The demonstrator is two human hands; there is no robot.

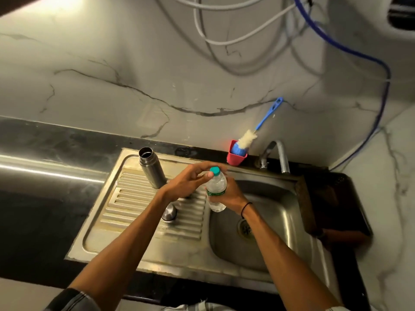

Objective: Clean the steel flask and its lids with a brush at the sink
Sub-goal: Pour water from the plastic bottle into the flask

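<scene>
Bottle [216, 191], clear plastic with a teal cap [215, 171], is held upright over the seam between drainboard and basin. Its green label band carries print too small to read. Clear liquid fills the lower part.

Right hand [232, 194] wraps the bottle body from behind, fingers curled round it; a dark band sits on that wrist. Left hand [190, 181] reaches over from the left, thumb and fingertips curled at the bottle neck just below the cap, gripping there.

Flask [151, 168], steel, stands upright and uncapped at the far-left corner of the drainboard [143, 209], mouth open and dark inside; contents cannot be told. One steel lid [170, 212], dome-shaped, lies on the drainboard ribs near the basin edge, partly hidden under the left forearm.

Brush [253, 133], blue handle and white bristles, stands tilted in a red cup [235, 157] on the sink's far rim, handle leaning against the marble wall. Something blue also sits inside the cup.

Tap [278, 157] rises at the far-right corner of the sink [258, 225]; spout points over the basin. Basin shows a drain strainer at its bottom. White and blue hoses hang on the wall above. Dark counter surrounds the sink.
</scene>
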